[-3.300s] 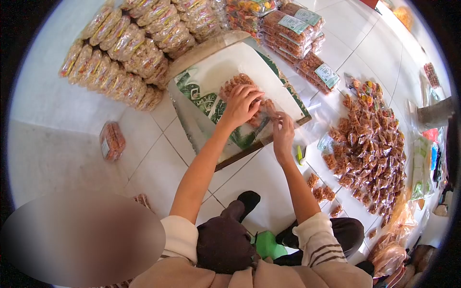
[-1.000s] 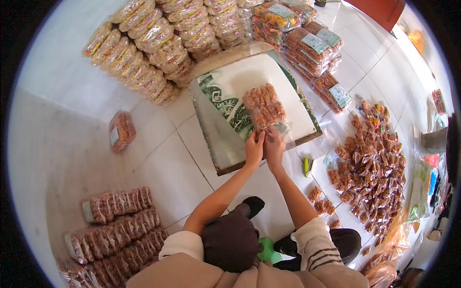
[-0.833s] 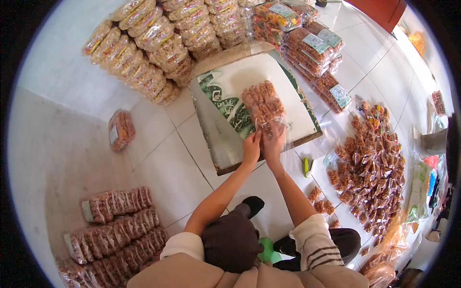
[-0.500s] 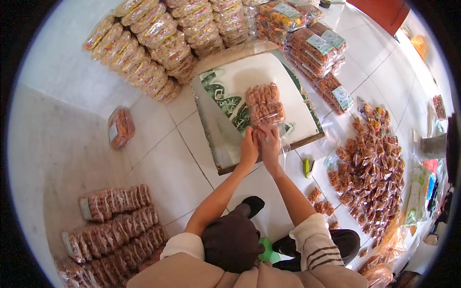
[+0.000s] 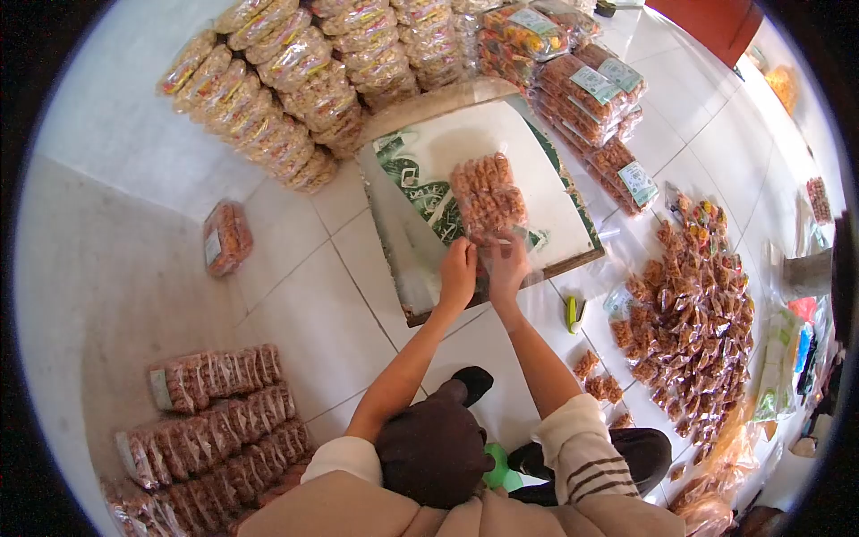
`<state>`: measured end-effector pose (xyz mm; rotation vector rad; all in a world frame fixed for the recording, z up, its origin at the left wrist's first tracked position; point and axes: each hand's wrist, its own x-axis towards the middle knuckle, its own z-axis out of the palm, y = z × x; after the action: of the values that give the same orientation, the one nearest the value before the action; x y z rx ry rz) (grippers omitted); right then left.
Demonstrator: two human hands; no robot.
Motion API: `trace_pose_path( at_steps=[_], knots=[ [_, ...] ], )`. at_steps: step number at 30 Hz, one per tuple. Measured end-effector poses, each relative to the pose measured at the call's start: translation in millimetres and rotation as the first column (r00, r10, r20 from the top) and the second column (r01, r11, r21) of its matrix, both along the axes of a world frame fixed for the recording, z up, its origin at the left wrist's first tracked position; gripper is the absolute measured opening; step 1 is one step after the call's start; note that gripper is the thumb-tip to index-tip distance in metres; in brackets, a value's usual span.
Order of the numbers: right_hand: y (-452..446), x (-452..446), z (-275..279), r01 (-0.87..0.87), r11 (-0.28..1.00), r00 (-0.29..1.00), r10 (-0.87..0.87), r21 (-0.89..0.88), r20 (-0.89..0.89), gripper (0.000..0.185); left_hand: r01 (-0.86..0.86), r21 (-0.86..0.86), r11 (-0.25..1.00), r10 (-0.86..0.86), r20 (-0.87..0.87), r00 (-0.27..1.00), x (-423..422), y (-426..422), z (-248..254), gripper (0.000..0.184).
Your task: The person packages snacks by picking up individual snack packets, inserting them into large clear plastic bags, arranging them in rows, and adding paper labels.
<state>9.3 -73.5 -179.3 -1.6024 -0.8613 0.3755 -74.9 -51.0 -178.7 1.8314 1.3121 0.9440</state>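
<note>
A clear plastic bag of brown snacks (image 5: 490, 192) lies on a low board-topped table (image 5: 403, 259) with a green printed pattern. At the bag's near end, my left hand (image 5: 458, 271) is closed in a pinch on the plastic. Beside it, my right hand (image 5: 506, 271) is closed over the same end, its fingertips slightly blurred. The small packs inside sit in two rows beyond my fingers. To the right of the table, a yellow-green stapler (image 5: 574, 314) lies on the floor.
Loose snack packs (image 5: 693, 313) are heaped on the right. Bagged snacks (image 5: 595, 94) are stacked at the back right, and pale snack bags (image 5: 295, 76) at the back left. Filled bags (image 5: 215, 421) lie in rows at lower left; one bag (image 5: 227, 237) sits by the wall.
The snack bag has shifted slightly left and tilted a little. My right hand has moved slightly, its fingers now spread more across the bag's end; my left hand has edged left.
</note>
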Motion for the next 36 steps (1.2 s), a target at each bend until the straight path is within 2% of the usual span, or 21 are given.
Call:
trace_pose_path(
  at_steps=[4,6,7,9,10,11,12,13,15,19,21,23,25,27,28,29,30,31,32,33,36],
  knots=[
    [12,-10,-6,0.141,0.989,0.988,-0.143,0.036,0.052,0.021,0.005,0.01,1.0,-0.004,-0.079,0.997,3,3,3,0.019],
    [13,-13,-6,0.175,0.982,0.979,-0.181,0.069,0.098,0.022,-0.194,-0.06,0.979,0.201,0.176,0.964,9,1,6,0.025],
    [12,-13,-3,0.198,0.978,0.972,-0.204,0.062,0.119,0.021,-0.193,-0.061,0.979,0.201,0.176,0.964,11,5,8,0.025],
    [12,-15,-1,0.219,0.974,0.964,-0.224,0.054,0.142,0.02,-0.326,0.121,0.938,0.295,0.218,0.93,15,21,12,0.034],
    [13,-15,0,0.181,0.982,0.983,-0.183,0.054,0.031,0.018,-0.329,0.118,0.937,0.298,0.22,0.929,15,28,15,0.034],
    [13,-15,2,0.143,0.988,0.987,-0.138,0.059,-0.08,0.017,-0.283,0.03,0.959,0.276,0.148,0.95,15,35,19,0.036],
    [12,-15,7,0.142,0.988,0.988,-0.138,0.058,-0.077,0.017,-0.239,-0.061,0.969,0.243,0.078,0.967,15,42,20,0.038],
    [11,-15,11,0.123,0.992,0.992,-0.122,0.039,-0.017,0.016,-0.238,-0.062,0.969,0.243,0.081,0.967,14,47,21,0.038],
    [13,-14,18,0.106,0.994,0.993,-0.106,0.019,0.043,0.015,-0.193,0.048,0.98,0.197,-0.085,0.977,13,53,24,0.041],
    [20,-10,8,0.124,0.992,0.987,-0.123,-0.011,0.102,0.014,-0.164,-0.103,0.981,0.151,-0.123,0.981,12,61,24,0.037],
    [20,-8,-2,0.13,0.991,0.984,-0.127,-0.013,0.127,0.014,-0.14,-0.185,0.973,0.135,-0.041,0.99,12,66,21,0.036],
    [17,-7,-10,0.088,0.99,0.991,-0.098,-0.106,-0.09,0.015,-0.166,-0.186,0.968,0.159,-0.056,0.986,15,68,17,0.035],
    [11,-4,-3,0.038,0.996,0.996,-0.044,-0.079,-0.073,0.015,-0.191,-0.191,0.963,0.178,-0.081,0.981,16,64,8,0.035],
    [9,-8,1,-0.015,0.999,0.999,0.013,-0.045,-0.05,0.015,-0.316,0.081,0.945,0.313,0.052,0.948,22,56,3,0.037],
    [6,-13,0,-0.041,0.993,0.969,0.066,0.107,-0.239,0.016,-0.318,0.081,0.945,0.313,0.06,0.948,22,51,3,0.037],
    [3,-15,-2,-0.034,0.966,0.901,0.14,0.255,-0.41,0.017,-0.284,-0.035,0.958,0.285,0.072,0.956,20,43,1,0.038],
    [-1,-12,-1,-0.033,0.967,0.902,0.138,0.253,-0.41,0.017,-0.244,-0.15,0.958,0.258,0.081,0.963,18,34,1,0.039],
    [-4,-10,2,-0.052,0.995,0.972,0.069,0.08,-0.226,0.018,-0.244,-0.149,0.958,0.258,0.078,0.963,17,25,8,0.039],
    [-5,-10,4,-0.038,0.995,0.999,0.036,-0.094,-0.025,0.018,-0.221,-0.23,0.948,0.222,-0.024,0.975,16,17,16,0.04],
    [-3,-12,8,-0.043,0.995,0.999,0.04,-0.094,-0.032,0.018,-0.208,-0.311,0.927,0.178,-0.123,0.976,15,11,23,0.04],
    [2,-15,10,-0.069,0.993,0.997,0.065,-0.093,-0.049,0.016,-0.215,-0.218,0.952,0.185,-0.147,0.972,15,12,24,0.035]
  ],
)
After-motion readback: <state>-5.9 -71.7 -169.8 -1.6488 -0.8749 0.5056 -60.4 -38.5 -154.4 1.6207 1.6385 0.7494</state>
